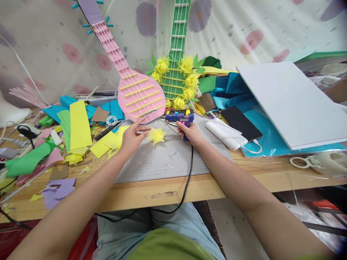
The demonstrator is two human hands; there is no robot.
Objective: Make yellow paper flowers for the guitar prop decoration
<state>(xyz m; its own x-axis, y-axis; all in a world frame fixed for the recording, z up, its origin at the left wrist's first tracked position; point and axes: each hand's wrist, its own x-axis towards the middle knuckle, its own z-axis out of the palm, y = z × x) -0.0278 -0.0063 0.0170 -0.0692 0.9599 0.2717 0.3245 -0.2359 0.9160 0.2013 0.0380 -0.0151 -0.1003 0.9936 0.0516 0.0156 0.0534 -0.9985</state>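
Note:
My right hand [192, 133] is wrapped round the grip of a blue hot glue gun [176, 117], whose nozzle points left and whose small red light is lit. Its black cord hangs over the table's front edge. To the left, my left hand [132, 136] has its fingers apart with nothing visible between them. Its fingertips are close to a yellow star-shaped paper flower [156, 136] on the grey cutting mat [162, 166]; whether they touch it I cannot tell. Just behind stands a pink paper lute [141, 94] with yellow bars and white strings.
A green stringed paper instrument [176, 77] with yellow flowers leans at the back. Paper scraps, including a yellow strip [80, 124], crowd the left. On the right are a white power bank [226, 134], a black phone [241, 122], a white board [292, 104] and a mug [329, 164].

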